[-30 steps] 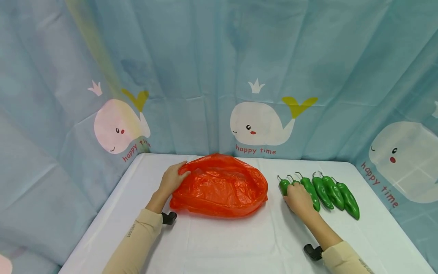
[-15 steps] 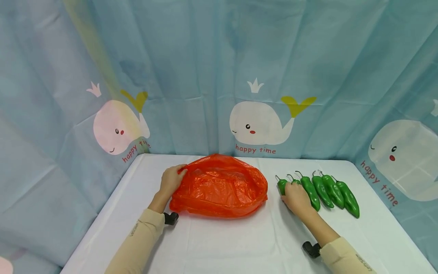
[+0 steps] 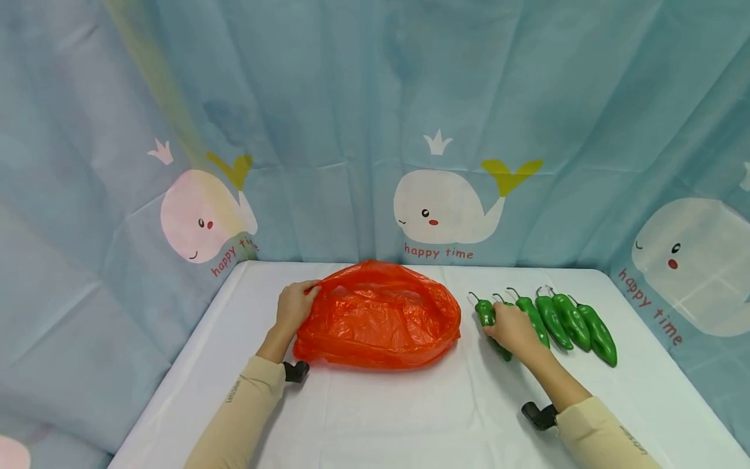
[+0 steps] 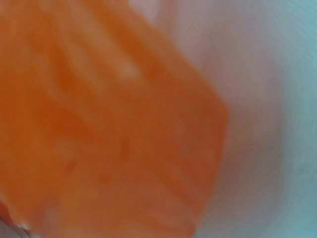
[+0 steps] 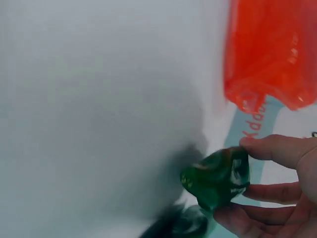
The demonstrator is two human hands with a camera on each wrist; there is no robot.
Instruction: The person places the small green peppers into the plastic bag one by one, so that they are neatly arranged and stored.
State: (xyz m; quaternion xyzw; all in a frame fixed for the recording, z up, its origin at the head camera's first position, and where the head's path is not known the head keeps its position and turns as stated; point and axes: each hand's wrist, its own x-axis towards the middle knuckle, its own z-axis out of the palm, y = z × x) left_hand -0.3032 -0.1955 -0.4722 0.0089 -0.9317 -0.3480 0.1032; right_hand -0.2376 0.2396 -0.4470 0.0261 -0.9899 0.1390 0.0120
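Note:
A red plastic bag lies with its mouth spread wide in the middle of the head view. My left hand holds the bag's left rim, thumb at the edge. The bag fills much of the left wrist view, blurred, with the hand partly behind it. On the right, my right hand grips the leftmost green pepper, its stem pointing away from me. In the right wrist view, thumb and fingers pinch the pepper from its sides, tip toward the camera. The hand partly covers the neighbouring pepper.
Several more green peppers lie side by side to the right of my right hand. All rest on a white-covered table. A blue curtain with whale prints hangs behind and along both sides.
The leftmost pepper now shows more of its length, in my right hand's grip and apart from its neighbours. My left hand stays on the bag's rim with little change.

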